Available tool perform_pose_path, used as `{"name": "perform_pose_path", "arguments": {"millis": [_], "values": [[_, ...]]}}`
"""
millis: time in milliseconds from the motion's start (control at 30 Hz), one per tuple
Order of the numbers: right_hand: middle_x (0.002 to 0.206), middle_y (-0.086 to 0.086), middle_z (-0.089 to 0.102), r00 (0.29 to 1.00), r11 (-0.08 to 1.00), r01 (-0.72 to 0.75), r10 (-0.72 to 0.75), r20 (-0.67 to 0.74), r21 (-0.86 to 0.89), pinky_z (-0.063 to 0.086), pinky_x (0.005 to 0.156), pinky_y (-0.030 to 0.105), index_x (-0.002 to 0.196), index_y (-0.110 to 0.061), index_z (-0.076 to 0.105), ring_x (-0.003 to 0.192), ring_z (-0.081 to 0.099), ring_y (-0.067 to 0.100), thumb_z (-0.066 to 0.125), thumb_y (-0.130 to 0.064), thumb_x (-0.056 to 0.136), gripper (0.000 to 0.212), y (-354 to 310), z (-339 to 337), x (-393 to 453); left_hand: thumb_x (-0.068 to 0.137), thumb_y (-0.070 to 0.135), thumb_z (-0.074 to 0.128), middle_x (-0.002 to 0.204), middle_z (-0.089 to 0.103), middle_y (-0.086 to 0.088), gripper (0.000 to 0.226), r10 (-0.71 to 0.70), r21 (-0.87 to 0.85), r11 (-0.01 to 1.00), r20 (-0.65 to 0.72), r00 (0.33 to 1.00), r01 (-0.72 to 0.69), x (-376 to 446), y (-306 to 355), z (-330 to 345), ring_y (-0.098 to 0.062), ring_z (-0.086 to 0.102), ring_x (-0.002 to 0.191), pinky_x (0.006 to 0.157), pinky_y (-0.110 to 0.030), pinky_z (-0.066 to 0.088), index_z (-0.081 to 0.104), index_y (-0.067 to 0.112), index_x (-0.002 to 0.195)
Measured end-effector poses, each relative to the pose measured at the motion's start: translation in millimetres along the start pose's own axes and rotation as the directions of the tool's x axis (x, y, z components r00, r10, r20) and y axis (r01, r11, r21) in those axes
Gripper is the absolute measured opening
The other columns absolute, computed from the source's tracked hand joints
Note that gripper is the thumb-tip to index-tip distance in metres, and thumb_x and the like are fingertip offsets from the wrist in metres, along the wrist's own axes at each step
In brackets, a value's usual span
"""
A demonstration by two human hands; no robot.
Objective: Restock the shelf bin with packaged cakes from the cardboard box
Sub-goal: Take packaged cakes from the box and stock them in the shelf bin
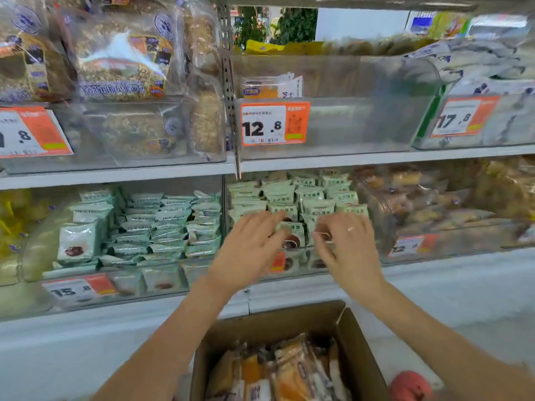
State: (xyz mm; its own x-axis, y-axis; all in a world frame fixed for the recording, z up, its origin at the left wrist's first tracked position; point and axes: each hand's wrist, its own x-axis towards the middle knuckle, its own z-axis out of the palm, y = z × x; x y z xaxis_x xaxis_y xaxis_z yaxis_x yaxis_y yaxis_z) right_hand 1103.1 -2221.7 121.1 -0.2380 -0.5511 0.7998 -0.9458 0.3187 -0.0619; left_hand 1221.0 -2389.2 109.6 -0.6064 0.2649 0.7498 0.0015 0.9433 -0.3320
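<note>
My left hand (249, 244) reaches out flat over the front of the clear shelf bin (292, 267), its fingers straight and spread, their tips resting against the pale green packaged cakes (289, 198) stacked upright there; it holds nothing. My right hand (347, 244), with a ring on one finger, is just beside it at the same height, its fingers bent inward at the front row of packets, but motion blur hides whether they pinch a packet or only touch it, so I cannot tell. Beyond my fingertips the green packets fill the bin in close rows right up to the shelf above. Well below my wrists, near my body, the cardboard box (356, 357) stands open, holding orange and white wrapped cakes (289, 369) on end. Left of my left fingers another bin (121, 233) holds mint-coloured packets in loose stacks. Above my fingers an orange price tag (275, 124) reads 12.8 on an almost bare clear bin (362, 125). A red rounded thing (411, 386) lies just right of the box.
</note>
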Motion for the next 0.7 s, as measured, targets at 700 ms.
{"name": "perform_pose_path", "arguments": {"millis": [700], "values": [[0.105,0.009,0.060,0.026,0.674,-0.737,0.092,0.995,-0.043,0.052,0.073,0.028,0.109,-0.012,0.051,0.090,0.056,0.017,0.068,-0.030,0.083,0.035,-143,117,-252,0.095,0.013,0.041,0.128,0.051,-0.002,0.034,-0.326,0.124,0.681,0.934,0.147,0.721,-222,117,11,-0.022,0.051,0.115,0.090,-0.041,0.048,0.047,0.019,0.128]]}}
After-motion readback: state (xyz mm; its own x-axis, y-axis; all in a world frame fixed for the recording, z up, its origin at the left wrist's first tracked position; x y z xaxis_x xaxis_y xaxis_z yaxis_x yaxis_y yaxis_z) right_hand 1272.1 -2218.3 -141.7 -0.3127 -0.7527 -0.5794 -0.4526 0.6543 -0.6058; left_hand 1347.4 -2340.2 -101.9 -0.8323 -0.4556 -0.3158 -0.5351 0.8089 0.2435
